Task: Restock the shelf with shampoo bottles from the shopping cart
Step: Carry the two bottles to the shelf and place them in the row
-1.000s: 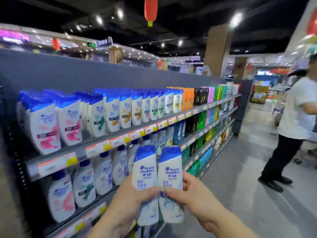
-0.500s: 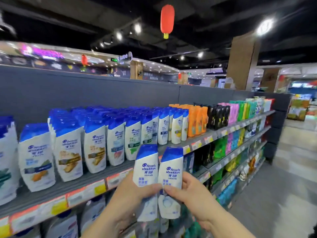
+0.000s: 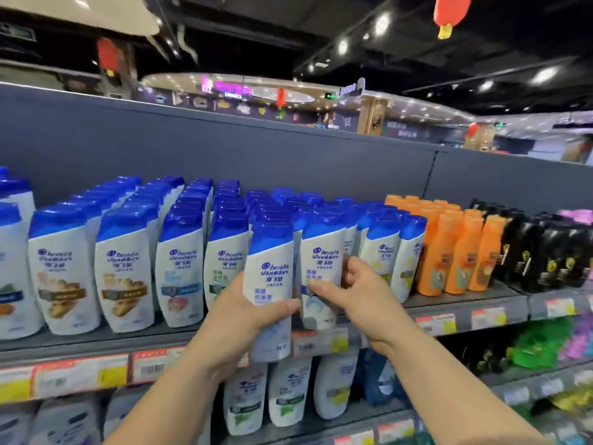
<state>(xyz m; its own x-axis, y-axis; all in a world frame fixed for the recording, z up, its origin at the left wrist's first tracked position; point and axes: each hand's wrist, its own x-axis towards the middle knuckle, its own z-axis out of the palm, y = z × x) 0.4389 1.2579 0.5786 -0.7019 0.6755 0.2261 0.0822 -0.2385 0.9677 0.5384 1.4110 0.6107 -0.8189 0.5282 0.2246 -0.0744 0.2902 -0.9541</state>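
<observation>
My left hand (image 3: 244,316) grips a white shampoo bottle with a blue cap (image 3: 271,271), held upright in front of the top shelf's edge. My right hand (image 3: 356,293) holds a second, like bottle (image 3: 321,252) just to the right, at the front of the top shelf (image 3: 465,303); I cannot tell whether its base rests on the shelf. Rows of the same white and blue bottles (image 3: 122,264) fill the shelf to the left and behind. The shopping cart is out of view.
Orange bottles (image 3: 455,252) and black bottles (image 3: 552,252) stand right of the white ones. Price tags (image 3: 80,377) run along the shelf edge. A lower shelf holds more white bottles (image 3: 288,393) and green packs (image 3: 539,348). A grey back panel (image 3: 288,159) rises behind.
The view has swung left to face the shelf head-on, and the person in the aisle has left view. Both hands have risen with their bottles from lower-shelf height to the top shelf's front.
</observation>
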